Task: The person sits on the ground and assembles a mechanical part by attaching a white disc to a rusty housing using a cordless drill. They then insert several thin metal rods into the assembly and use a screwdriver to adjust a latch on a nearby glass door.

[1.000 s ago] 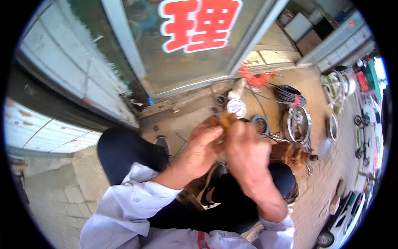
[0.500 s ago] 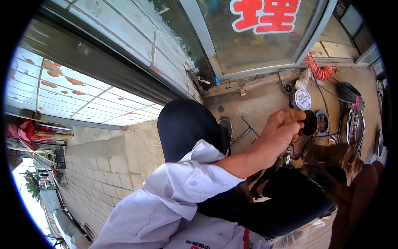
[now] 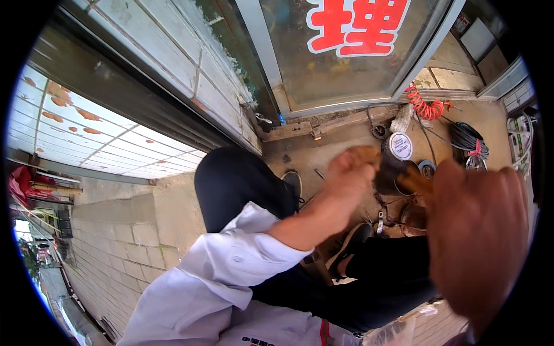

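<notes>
My left hand [image 3: 350, 173] is closed, its fingers pinching a brownish-orange piece [image 3: 367, 153] whose kind I cannot make out. My right hand [image 3: 479, 225], large and smeared by motion at the right, is closed around a similar brown piece [image 3: 416, 181]. A dark gap shows between the two pieces. Behind the hands stand a container with a white printed lid [image 3: 400, 146], a dark open can [image 3: 388, 180] and a blue-rimmed round can [image 3: 426, 168]. Below them a shiny metal tool [image 3: 380, 222] lies by a rusty brown lump [image 3: 413, 217], partly hidden by my right hand.
My knee [image 3: 234, 184] in dark trousers juts up at left centre. Beyond are a glass door [image 3: 340, 81], a coiled red air hose [image 3: 424, 106] and a bundle of black cable [image 3: 466, 140]. White tiled wall [image 3: 115, 150] and brick paving [image 3: 121, 254] lie to the left.
My right hand has risen from the lower right with its brown piece, coming up beside the left hand. The whole view has shifted, so my left hand appears farther left, still closed.
</notes>
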Available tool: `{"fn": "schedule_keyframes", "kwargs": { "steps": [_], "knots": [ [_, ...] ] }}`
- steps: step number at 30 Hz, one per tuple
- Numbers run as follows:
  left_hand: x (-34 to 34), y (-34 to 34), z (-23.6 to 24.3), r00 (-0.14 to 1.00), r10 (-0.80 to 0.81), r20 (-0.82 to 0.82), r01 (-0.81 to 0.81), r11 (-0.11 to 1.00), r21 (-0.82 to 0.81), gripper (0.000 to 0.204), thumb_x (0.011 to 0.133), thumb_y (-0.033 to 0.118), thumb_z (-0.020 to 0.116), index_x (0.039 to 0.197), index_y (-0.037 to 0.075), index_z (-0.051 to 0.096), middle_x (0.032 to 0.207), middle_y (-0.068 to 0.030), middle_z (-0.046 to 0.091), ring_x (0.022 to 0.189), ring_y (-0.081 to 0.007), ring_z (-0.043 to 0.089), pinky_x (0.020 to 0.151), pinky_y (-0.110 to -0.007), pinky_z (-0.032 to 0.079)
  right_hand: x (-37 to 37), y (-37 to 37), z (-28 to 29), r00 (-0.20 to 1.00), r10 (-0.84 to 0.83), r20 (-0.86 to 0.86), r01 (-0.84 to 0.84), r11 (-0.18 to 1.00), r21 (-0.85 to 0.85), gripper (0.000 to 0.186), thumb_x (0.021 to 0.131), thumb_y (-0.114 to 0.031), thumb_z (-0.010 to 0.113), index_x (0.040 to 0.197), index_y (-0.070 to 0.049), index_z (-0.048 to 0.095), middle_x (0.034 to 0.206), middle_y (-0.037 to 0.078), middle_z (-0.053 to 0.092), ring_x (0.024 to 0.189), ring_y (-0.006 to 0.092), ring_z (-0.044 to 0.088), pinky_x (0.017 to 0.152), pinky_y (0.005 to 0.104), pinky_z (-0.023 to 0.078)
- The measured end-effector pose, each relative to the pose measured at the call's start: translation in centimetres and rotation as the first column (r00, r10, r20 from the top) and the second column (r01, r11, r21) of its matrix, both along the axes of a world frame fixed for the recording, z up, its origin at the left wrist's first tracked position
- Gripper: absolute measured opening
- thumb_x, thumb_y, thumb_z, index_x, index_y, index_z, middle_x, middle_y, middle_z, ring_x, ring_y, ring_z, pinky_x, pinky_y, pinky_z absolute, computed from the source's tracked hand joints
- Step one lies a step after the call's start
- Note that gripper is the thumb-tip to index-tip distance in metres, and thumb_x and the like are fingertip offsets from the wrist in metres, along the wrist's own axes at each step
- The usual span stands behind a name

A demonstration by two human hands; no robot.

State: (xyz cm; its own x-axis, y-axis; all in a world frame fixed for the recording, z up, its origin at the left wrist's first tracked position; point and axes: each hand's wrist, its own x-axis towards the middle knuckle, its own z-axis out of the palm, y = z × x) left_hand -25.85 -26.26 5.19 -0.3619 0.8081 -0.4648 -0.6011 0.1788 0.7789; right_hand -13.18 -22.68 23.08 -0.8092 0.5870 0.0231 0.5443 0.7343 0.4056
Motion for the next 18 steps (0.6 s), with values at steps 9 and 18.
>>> {"fn": "schedule_keyframes", "kwargs": {
  "steps": [9,18],
  "knots": [
    [-15.9,-9.9,8.3,0.929,0.353,-0.107,-0.182,0.691,0.699,0.037,0.099,0.013,0.059,0.133,-0.001,0.06,0.142,-0.0224,0.058,0.125,-0.0315,0.061,0.107,-0.049,0.051,-5.7,10.1,-14.0,0.973,0.187,-0.132,-0.215,0.945,-0.246,0.01,0.091,-0.005,0.055,0.091,0.001,0.063,0.072,0.017,0.071,0.068,0.0302,0.075,0.062,0.0383,0.061],
    [-20.3,-4.5,-15.2,0.727,0.229,-0.647,-0.344,0.937,-0.055,0.021,0.1,0.001,0.057,0.119,0.0,0.066,0.1,-0.0073,0.071,0.076,-0.0085,0.058,0.072,-0.022,0.05,-16.0,11.9,-37.0,0.959,0.229,-0.17,-0.277,0.888,-0.368,0.006,0.089,-0.007,0.058,0.085,-0.004,0.055,0.075,0.017,0.067,0.058,0.0285,0.071,0.047,0.037,0.056]
  ]
}}
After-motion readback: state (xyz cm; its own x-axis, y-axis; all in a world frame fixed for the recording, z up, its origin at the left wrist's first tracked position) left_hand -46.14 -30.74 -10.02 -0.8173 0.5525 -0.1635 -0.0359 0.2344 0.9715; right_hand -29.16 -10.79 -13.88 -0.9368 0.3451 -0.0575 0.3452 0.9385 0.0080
